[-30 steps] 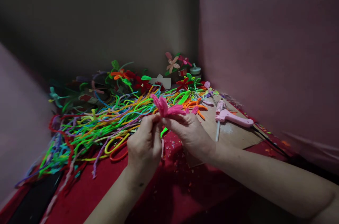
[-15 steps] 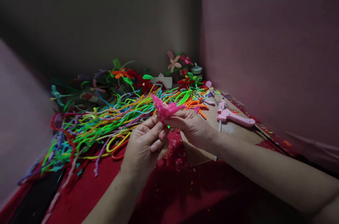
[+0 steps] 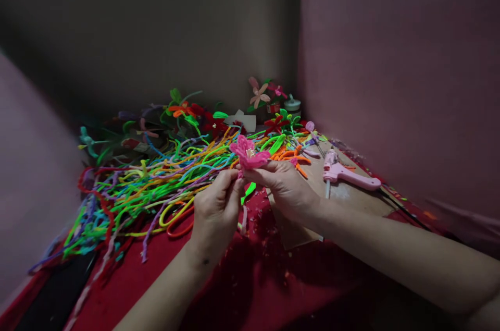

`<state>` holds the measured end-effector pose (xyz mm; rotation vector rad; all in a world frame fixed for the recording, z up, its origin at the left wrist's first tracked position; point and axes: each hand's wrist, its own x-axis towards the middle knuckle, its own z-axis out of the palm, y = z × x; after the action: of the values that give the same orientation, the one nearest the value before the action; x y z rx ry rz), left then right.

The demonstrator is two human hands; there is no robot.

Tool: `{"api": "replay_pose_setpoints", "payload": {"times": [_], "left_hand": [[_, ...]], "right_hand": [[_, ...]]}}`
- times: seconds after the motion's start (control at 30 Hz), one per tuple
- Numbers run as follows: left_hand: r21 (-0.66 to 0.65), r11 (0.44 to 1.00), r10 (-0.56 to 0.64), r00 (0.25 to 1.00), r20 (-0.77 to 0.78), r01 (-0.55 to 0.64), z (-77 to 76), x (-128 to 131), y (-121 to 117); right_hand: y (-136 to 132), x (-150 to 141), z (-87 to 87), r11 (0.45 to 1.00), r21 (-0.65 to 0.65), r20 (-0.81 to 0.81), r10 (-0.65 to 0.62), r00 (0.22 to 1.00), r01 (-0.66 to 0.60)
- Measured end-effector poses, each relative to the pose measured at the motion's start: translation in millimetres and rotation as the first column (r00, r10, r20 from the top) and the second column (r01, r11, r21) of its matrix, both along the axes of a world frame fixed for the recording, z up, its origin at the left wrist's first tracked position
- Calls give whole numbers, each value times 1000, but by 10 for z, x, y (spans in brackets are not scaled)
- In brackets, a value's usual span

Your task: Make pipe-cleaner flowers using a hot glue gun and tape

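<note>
A pink pipe-cleaner flower (image 3: 250,154) with a pale yellow centre is held up between both hands, its face tilted toward me. My left hand (image 3: 219,206) pinches the flower's base between thumb and forefinger, the other fingers curled in. From the right, my right hand (image 3: 287,185) grips the flower under its petals with thumb and fingertips. A bright green leaf-like piece (image 3: 248,192) shows just below, between the hands. Whether it joins the flower is hidden by my fingers.
Loose pipe cleaners (image 3: 167,180) in many colours lie heaped at left on the red cloth (image 3: 265,279). A pink glue gun (image 3: 349,174) rests on a brown board (image 3: 363,200) at right. Finished flowers (image 3: 258,94) stand along the back wall. A dark flat object (image 3: 54,294) is lower left.
The pink flower has turned so its open face and centre now show. My left hand has rotated and its fingers have curled closer. The green piece shows more.
</note>
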<state>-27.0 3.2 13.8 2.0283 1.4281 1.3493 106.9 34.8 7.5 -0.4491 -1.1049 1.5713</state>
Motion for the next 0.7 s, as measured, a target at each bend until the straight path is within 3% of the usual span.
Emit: {"api": "replay_pose_setpoints", "payload": {"times": [0.17, 0.3, 0.43, 0.7], "left_hand": [[-248, 954, -65, 920, 387, 171, -23, 27, 4], [-309, 891, -84, 791, 607, 332, -13, 36, -3], [-363, 828, -16, 665, 747, 428, 6, 43, -15], [-332, 595, 4, 410, 912, 732, -156, -25, 26]], "right_hand": [[45, 56, -72, 998, 60, 79, 8, 997, -12], [77, 71, -88, 990, 137, 170, -9, 985, -15], [103, 70, -118, 986, 167, 215, -42, 976, 6], [84, 54, -248, 982, 15, 64, 187, 980, -189]]}}
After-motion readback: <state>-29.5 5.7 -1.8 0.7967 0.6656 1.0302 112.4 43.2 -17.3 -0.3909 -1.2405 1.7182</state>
